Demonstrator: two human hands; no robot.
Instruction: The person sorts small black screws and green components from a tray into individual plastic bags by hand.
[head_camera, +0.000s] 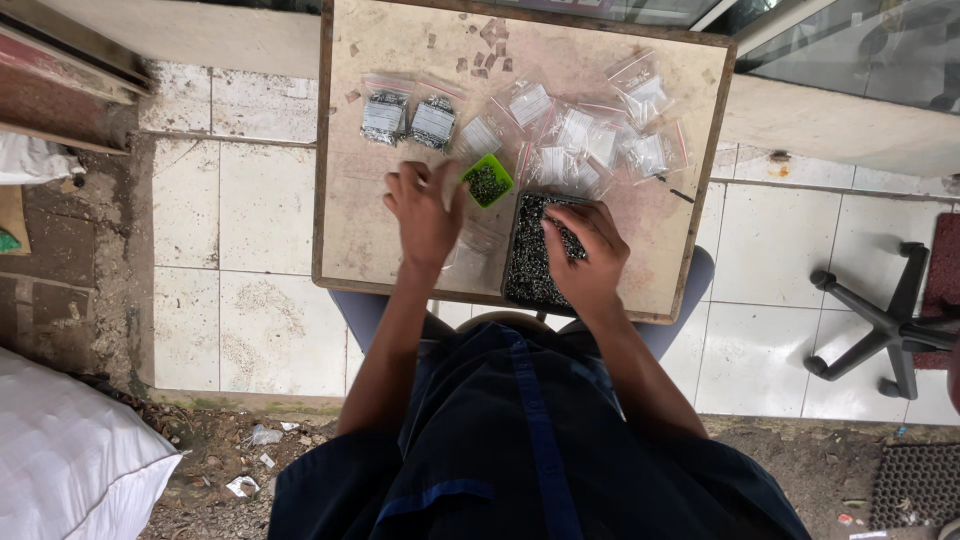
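My left hand (425, 212) rests on the small wooden table (345, 150), fingers curled at a small green cup (488, 181) filled with tiny dark metal pieces; a clear bag lies partly under the palm. My right hand (587, 248) is dipped into a dark tray (530, 270) full of the same small pieces, fingers bunched among them. Two filled clear zip bags (408, 118) lie side by side at the table's back left. A heap of several more small bags (590, 140) spreads over the back right.
Brown scraps (487, 45) lie at the table's far edge. A chair's black star base (885, 325) stands on the white tiles at right. A white sack (60, 460) is at lower left, with dirt and litter beside it.
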